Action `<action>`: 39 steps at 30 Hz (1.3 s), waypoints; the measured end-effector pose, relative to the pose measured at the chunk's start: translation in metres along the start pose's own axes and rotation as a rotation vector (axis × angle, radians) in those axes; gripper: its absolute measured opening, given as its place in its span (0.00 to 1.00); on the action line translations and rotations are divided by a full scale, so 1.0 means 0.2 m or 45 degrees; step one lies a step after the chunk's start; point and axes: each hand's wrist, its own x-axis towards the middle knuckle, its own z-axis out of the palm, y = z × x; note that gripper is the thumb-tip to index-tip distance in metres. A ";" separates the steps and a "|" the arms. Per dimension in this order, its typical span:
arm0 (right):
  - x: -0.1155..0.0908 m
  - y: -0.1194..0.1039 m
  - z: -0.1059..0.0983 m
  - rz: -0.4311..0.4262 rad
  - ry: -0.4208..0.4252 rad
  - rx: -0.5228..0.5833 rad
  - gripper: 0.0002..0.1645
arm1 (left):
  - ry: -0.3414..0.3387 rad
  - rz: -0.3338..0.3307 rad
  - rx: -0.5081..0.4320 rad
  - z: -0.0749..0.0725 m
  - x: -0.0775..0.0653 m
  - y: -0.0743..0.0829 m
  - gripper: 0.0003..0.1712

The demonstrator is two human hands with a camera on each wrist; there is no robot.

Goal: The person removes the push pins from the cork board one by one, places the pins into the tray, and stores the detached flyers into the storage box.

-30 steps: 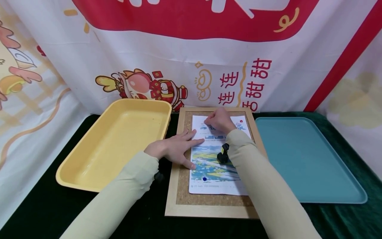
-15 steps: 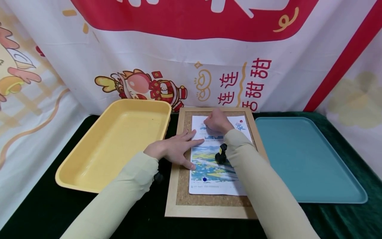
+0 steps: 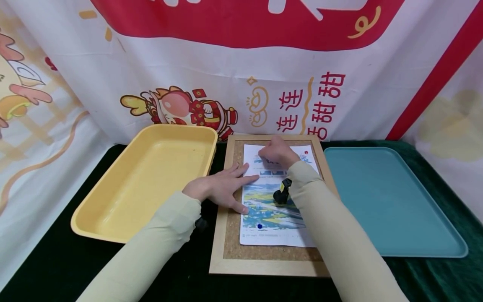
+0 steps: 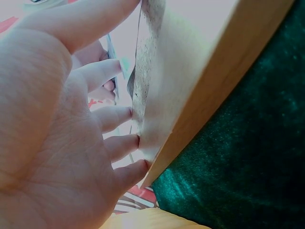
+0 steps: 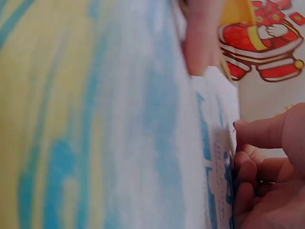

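Observation:
A printed sheet of paper [image 3: 271,209] with a blue and yellow landscape lies on a wood-framed cork board [image 3: 232,247]. My left hand [image 3: 222,186] rests with spread fingers across the board's left side, its fingertips on the sheet's left edge. At the sheet's upper left, my right hand [image 3: 279,152] has its fingers curled, with thumb and forefinger together at the paper. In the right wrist view a tiny dark blue push pin [image 5: 234,124] shows at the thumb tip, mostly hidden. A red push pin [image 3: 306,152] sits at the upper right corner, a blue push pin [image 3: 259,226] at the lower left.
To the left stands a deep yellow tray [image 3: 143,176]; a flat teal tray [image 3: 388,201] lies to the right. Dark green cloth [image 3: 181,277] covers the table. A printed white and red banner [image 3: 211,63] hangs right behind the board.
Both hands keep nearly the same place. My right hand shifts only slightly at the sheet's upper left; its wrist turns a little. The left hand holds still.

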 end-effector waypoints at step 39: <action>-0.08 0.11 -0.08 -0.149 0.075 0.199 0.14 | -0.004 0.002 -0.013 0.00 0.00 0.01 0.57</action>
